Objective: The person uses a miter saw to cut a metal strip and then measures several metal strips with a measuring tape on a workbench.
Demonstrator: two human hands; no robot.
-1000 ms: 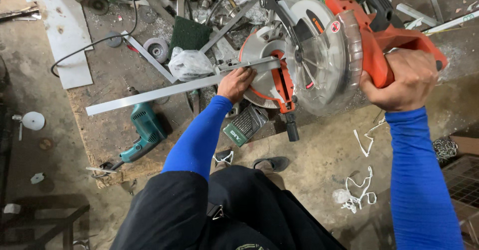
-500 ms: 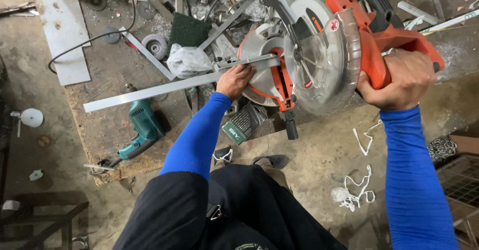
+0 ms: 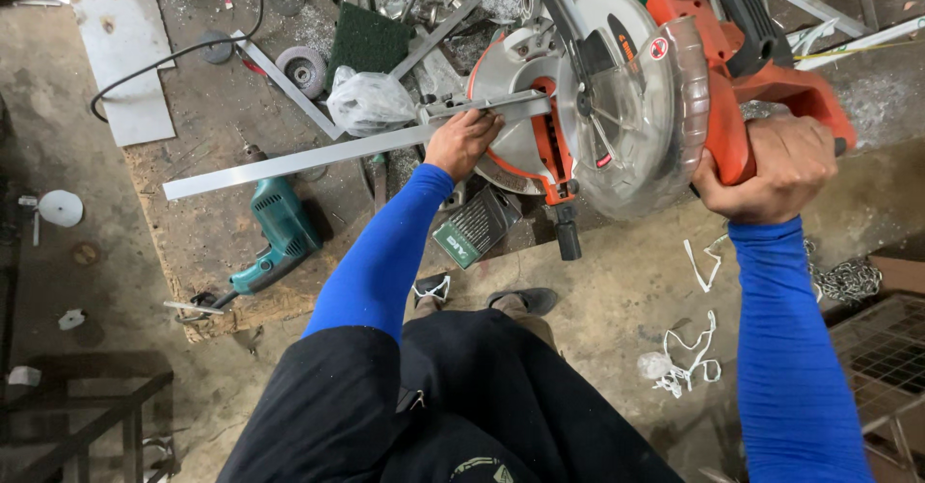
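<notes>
Orange mitre saw (image 3: 665,78), taken as the landmark: set on the workshop floor, its round blade guard (image 3: 641,122) tilted toward the camera, its handle held at the right.

Right hand (image 3: 771,170): fingers closed tight around the saw handle, on the right of the blade guard. Blue sleeve worn to the wrist.

Left hand (image 3: 464,141): laid on the metal strip just left of the saw's round table, fingers curled down over the strip and pressing it; the thumb side cannot be made out fully.

Metal strip (image 3: 337,151): long, flat, pale grey. Its long axis is run from the saw table out to the left and slightly downward in the view, crossing under the blade line at its right end. Most of its length is found left of the saw, beyond the left hand. The left hand is the nearer to it and is touching it; the right hand is kept apart from it, on the handle.

Teal power drill (image 3: 275,237): lain on a wooden board, left of the saw and below the strip, not touching it.

Clear plastic bag (image 3: 366,103): crumpled, left of the saw, just above the strip.

Green abrasive pad (image 3: 366,45): left of the saw, above the bag.

Small grinding wheel (image 3: 301,69): left of the pad.

Black cable (image 3: 173,54): looped far left of the saw.

White scraps (image 3: 689,358): scattered on the floor below the saw.

Chain (image 3: 848,281): piled below and right of the saw.
</notes>
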